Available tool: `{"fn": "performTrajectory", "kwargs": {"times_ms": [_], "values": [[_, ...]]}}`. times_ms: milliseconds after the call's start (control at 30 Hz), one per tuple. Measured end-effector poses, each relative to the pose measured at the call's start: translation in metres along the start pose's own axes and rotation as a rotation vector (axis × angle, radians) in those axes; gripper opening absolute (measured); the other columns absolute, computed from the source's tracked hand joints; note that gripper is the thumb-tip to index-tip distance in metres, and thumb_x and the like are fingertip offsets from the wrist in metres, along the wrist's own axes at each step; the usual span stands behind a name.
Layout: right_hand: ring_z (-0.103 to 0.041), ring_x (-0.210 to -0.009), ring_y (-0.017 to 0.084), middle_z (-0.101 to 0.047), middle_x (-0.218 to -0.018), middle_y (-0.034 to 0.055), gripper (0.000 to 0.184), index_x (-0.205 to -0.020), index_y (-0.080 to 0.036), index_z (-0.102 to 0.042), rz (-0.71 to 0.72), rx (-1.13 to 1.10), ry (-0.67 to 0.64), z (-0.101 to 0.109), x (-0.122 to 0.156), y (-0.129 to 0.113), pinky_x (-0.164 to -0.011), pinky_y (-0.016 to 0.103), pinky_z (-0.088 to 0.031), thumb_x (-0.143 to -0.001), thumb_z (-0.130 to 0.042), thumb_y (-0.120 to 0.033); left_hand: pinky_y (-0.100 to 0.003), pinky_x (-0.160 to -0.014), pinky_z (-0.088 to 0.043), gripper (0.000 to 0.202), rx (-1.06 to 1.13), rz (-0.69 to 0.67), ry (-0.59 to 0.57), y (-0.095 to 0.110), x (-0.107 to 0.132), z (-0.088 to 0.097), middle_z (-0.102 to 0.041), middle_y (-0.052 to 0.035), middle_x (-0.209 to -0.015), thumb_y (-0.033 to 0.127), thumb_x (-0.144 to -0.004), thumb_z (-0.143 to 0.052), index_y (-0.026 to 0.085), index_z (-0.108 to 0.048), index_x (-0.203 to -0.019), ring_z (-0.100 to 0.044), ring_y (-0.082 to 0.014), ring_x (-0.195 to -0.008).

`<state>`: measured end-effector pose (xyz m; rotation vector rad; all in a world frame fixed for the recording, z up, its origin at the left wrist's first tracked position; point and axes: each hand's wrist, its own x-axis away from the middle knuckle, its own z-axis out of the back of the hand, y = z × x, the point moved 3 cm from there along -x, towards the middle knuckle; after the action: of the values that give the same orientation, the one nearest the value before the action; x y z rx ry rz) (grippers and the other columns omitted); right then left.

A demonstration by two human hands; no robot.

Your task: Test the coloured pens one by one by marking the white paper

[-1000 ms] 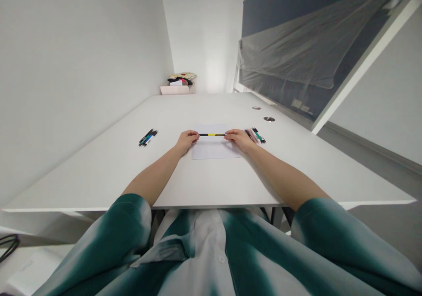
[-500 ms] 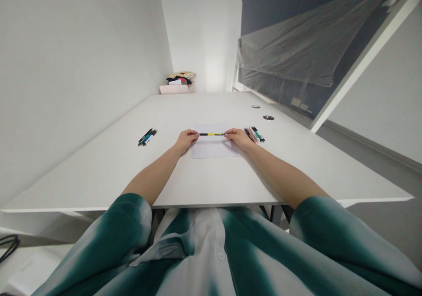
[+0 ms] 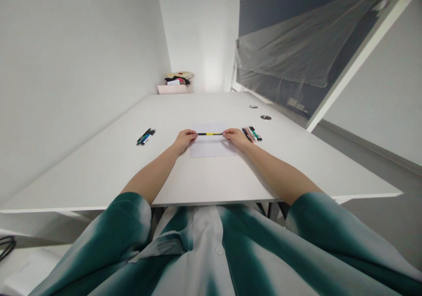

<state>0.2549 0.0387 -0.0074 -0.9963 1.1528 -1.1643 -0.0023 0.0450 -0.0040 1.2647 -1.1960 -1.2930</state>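
Observation:
A yellow and black pen [image 3: 210, 134] lies level between my hands, over a white sheet of paper [image 3: 212, 150]. My left hand [image 3: 185, 140] pinches its black end. At the other end, the fingertips of my right hand [image 3: 236, 138] are closed on the tip. Just right of that hand is a group of several pens [image 3: 255, 133], some pink, black and green. Farther off to the left lies another bunch of pens [image 3: 145, 137] in black, green and blue.
The white table [image 3: 184, 182] runs away from me along a wall. A pinkish box [image 3: 174, 89] with items on top stands at its far end. Two round metal grommets [image 3: 265, 117] are set in the right side. A dark panel [image 3: 280, 45] partly covered in plastic film stands at right.
The view shifts slightly, so everything sits a little farther left. Both hands keep hold of the pen in the same place over the paper.

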Motion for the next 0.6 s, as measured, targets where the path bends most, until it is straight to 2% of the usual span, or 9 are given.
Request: {"fn": "performTrajectory", "kwargs": {"times_ms": [333,600], "values": [[-0.051,-0.062,0.012,-0.06,-0.062,-0.0003,0.014,-0.074,-0.016,-0.067,-0.015,-0.01,0.01,-0.0019,0.0004,-0.0006,-0.063,0.027,-0.043,-0.062,-0.071,-0.02,-0.027,-0.068,-0.049,0.014,0.002,0.003,-0.004,0.0022,0.0019,-0.0004,-0.064,-0.0012,-0.066,0.013,-0.064,-0.074,0.015,-0.063,-0.072,-0.058,-0.0099,-0.061],[-0.051,-0.06,0.012,-0.06,-0.062,-0.0013,0.013,-0.074,-0.016,-0.067,-0.001,-0.009,0.003,-0.0008,0.0016,-0.0036,-0.064,0.026,-0.043,-0.062,-0.069,-0.021,-0.029,-0.07,-0.05,0.014,-0.036,0.005,0.013,0.003,0.0021,-0.0023,-0.065,-0.0024,-0.067,0.016,-0.064,-0.076,0.015,-0.063,-0.071,-0.058,-0.0119,-0.063]]}}
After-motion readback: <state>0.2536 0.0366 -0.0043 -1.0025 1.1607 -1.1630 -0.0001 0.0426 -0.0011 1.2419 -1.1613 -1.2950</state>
